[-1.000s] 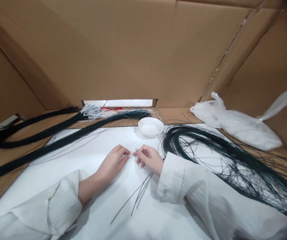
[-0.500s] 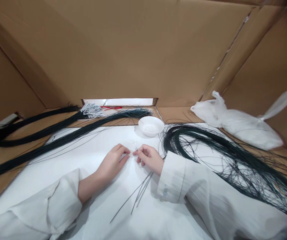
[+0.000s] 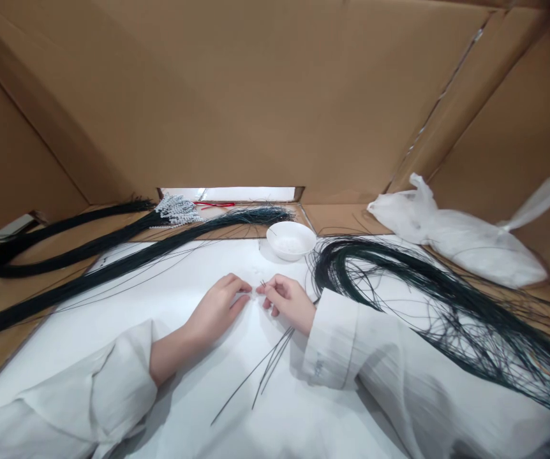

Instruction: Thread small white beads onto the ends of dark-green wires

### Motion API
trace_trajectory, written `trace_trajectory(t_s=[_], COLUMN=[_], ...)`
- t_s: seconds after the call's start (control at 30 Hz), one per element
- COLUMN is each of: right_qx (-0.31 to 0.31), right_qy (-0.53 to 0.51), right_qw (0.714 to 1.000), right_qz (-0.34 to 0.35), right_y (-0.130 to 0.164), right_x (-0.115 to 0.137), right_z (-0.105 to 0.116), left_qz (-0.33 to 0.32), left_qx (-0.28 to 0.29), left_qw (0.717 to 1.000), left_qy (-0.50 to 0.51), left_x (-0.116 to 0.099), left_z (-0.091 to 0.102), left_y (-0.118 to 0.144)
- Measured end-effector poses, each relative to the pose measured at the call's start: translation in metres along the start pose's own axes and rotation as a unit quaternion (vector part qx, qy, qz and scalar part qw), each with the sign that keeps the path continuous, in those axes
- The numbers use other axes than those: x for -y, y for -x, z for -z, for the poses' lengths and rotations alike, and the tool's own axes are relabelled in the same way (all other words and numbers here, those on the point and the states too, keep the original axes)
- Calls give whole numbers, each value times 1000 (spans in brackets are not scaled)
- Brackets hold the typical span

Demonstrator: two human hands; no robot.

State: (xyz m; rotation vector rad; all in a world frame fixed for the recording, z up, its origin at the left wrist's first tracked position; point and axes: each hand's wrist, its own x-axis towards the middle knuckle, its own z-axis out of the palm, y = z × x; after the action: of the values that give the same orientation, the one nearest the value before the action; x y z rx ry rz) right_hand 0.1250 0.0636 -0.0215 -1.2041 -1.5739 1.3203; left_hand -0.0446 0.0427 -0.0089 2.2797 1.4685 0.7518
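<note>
**Wire Strands Pinched Between Both Hands at Table Centre**

The right hand [image 3: 288,301] holds a small bunch of thin wire strands [image 3: 261,370]. The strands are dark green, straight and very fine. They leave the palm toward 7 o'clock and fan out over the white table surface [image 3: 198,408]. Short tips project above the fingers at 11 o'clock. Thumb and forefinger are closed on the strands; the remaining fingers curl inward.

The left hand [image 3: 217,309] rests on the table at 9 o'clock from the right hand. Its thumb and forefinger are pressed together, fingertips nearly meeting those of the right hand. Whether they grip a strand or a small part cannot be determined.

A white bowl [image 3: 291,240] sits at 12 o'clock from the hands. A loose coil of dark wire [image 3: 413,287] lies at 3 o'clock. A long straight wire bundle [image 3: 112,271] runs at 10 o'clock. A white plastic bag [image 3: 461,242] lies at 2 o'clock, against the cardboard wall [image 3: 256,95].
</note>
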Motion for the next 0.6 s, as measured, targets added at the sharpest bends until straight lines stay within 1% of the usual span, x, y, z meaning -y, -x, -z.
trace_trajectory(t_s=[0.17,0.37,0.6], right_qx=[0,-7,13], right_qy=[-5,-22,-35], right_qw=[1000,1000,999], right_qz=[5,-11,-3], right_y=[0,2,2], right_x=[0,3,2], right_z=[1,2,1], left_qz=[-7,11,11], left_qx=[-3,-3,-1], left_qw=[1000,1000,1000], left_qy=[3,-8,-17], left_x=[1,1,-1], left_z=[0,1,1], left_y=[0,2,3])
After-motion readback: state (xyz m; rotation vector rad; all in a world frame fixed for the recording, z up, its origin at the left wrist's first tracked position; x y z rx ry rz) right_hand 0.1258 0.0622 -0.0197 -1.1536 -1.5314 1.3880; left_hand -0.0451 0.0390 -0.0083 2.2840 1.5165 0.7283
